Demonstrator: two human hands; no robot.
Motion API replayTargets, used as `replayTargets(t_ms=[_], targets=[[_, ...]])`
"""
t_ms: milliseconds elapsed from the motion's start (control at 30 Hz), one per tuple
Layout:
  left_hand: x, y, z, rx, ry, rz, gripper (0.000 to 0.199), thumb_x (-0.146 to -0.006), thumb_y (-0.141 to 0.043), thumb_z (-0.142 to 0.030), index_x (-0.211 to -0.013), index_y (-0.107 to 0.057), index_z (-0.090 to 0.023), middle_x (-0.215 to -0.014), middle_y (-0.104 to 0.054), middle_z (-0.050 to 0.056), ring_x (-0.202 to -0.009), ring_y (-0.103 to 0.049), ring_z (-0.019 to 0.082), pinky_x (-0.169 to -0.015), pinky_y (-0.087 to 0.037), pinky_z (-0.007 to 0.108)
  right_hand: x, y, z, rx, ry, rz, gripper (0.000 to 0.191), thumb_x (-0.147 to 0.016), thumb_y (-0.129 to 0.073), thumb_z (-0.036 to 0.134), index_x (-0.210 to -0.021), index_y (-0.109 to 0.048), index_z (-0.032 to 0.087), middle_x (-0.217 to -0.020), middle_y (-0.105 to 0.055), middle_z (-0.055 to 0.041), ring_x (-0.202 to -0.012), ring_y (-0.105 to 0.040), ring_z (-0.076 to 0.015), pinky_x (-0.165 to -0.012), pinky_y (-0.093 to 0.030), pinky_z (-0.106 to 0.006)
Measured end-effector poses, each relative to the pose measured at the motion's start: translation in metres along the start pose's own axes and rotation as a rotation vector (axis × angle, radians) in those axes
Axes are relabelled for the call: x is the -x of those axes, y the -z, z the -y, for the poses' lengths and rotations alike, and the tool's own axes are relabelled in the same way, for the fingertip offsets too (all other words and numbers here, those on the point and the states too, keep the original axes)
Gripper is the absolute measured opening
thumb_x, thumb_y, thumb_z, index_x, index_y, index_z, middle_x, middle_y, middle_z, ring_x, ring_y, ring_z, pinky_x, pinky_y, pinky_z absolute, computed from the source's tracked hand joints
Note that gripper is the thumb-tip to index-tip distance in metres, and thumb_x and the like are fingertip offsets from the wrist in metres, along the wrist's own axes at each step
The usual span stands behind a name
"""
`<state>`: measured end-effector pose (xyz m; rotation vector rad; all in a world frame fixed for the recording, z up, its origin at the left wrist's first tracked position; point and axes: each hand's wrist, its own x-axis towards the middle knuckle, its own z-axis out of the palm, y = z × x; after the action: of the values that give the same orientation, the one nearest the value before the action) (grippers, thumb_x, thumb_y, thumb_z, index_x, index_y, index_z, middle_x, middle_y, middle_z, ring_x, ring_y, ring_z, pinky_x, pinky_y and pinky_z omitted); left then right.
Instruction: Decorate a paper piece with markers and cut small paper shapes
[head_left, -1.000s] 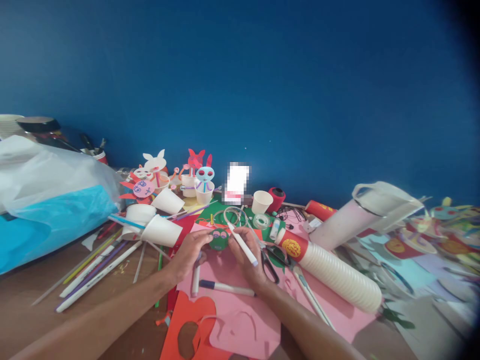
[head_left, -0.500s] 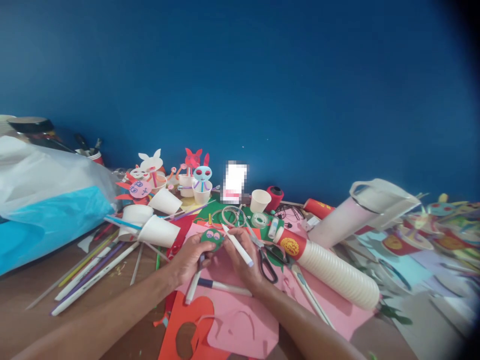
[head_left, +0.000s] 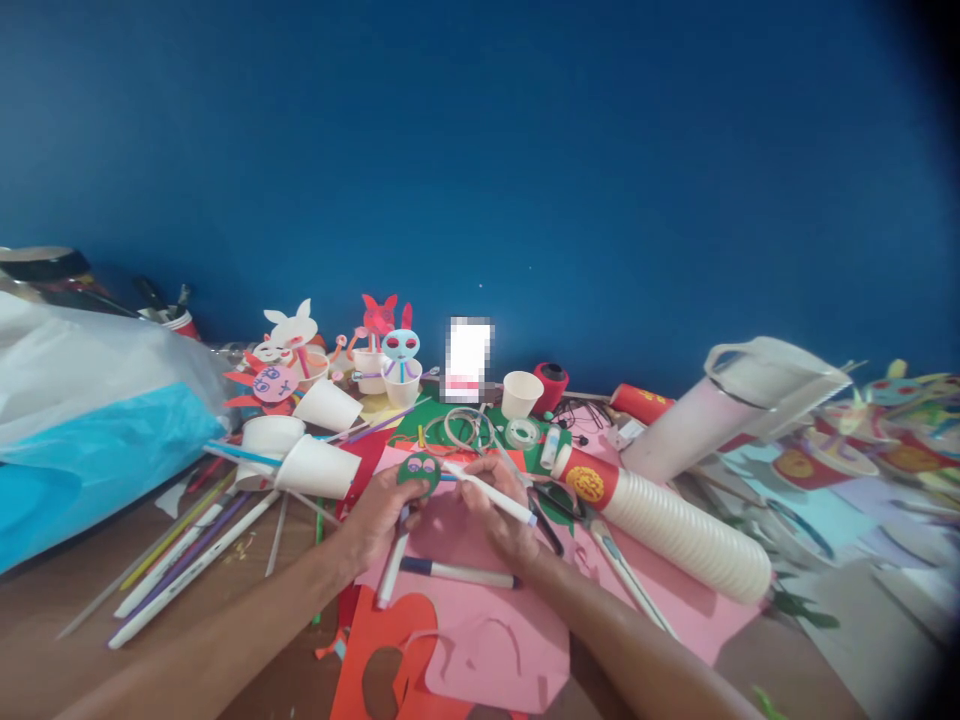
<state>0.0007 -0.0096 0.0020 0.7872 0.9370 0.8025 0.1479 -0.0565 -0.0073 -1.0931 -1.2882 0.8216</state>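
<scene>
Fingers (head_left: 403,492) of the left hand (head_left: 379,518) are being clenched on a green disc (head_left: 418,470) while a white marker (head_left: 491,495) is being gripped by the right hand (head_left: 499,515)

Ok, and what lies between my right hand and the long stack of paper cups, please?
In the head view, black-handled scissors lie between your right hand and the stack of paper cups.

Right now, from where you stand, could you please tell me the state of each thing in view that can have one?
Left hand: gripping the green disc
Right hand: gripping the white marker
Green disc: held upright, eyes on it
White marker: held tip towards the disc
Scissors: lying down, partly hidden
Cup stack: lying on its side
White jug: tipped over
Paper cup: upright
</scene>
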Motion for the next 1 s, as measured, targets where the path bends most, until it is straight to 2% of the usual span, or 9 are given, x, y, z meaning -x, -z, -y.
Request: replayTargets(t_ms=[333, 700, 833, 1000], targets=[[0.002, 0.000, 0.001, -0.053, 0.000, -0.024, 0.018, -0.060, -0.066, -0.022, -0.072, -0.055, -0.014, -0.047, -0.044, -0.007, -0.040, -0.035, 0.003, -0.035, -0.026, 0.015, 0.001, 0.003, -0.007, 0.121, 0.047, 0.030, 0.012, -0.074, -0.054, 0.018, -0.086, -0.051, 0.020, -0.066, -0.059, 0.0006, -0.055, -0.054, -0.0126, -0.051, -0.043, -0.023], [0.001, 0.003, 0.005, -0.071, -0.023, -0.024, 0.018, -0.060, -0.066, -0.022, -0.073, -0.056, -0.014, -0.048, -0.044, -0.007, -0.039, -0.035, 0.003, -0.036, -0.024, 0.015, 0.001, 0.000, -0.009, 0.220, 0.074, -0.015, 0.009, -0.075, -0.053, 0.020, -0.084, -0.051, 0.020, -0.063, -0.058, 0.0010, -0.053, -0.054, -0.0125, -0.049, -0.043, -0.023], [0.001, 0.002, 0.002, -0.056, 0.015, -0.038, 0.018, -0.058, -0.067, -0.022, -0.070, -0.055, -0.015, -0.047, -0.045, -0.007, -0.039, -0.037, 0.003, -0.036, -0.024, 0.015, 0.000, 0.003, -0.011, 0.211, 0.104, -0.060, 0.009, -0.075, -0.052, 0.021, -0.084, -0.051, 0.020, -0.067, -0.056, 0.0002, -0.055, -0.054, -0.0126, -0.050, -0.044, -0.024], [0.001, 0.003, 0.002, -0.055, -0.015, 0.001, 0.017, -0.060, -0.066, -0.023, -0.068, -0.054, -0.014, -0.048, -0.045, -0.007, -0.038, -0.034, 0.003, -0.035, -0.023, 0.015, 0.001, 0.004, -0.011, 0.188, 0.088, -0.035, 0.009, -0.077, -0.049, 0.020, -0.085, -0.048, 0.020, -0.065, -0.054, 0.0006, -0.056, -0.054, -0.0128, -0.051, -0.044, -0.024]])
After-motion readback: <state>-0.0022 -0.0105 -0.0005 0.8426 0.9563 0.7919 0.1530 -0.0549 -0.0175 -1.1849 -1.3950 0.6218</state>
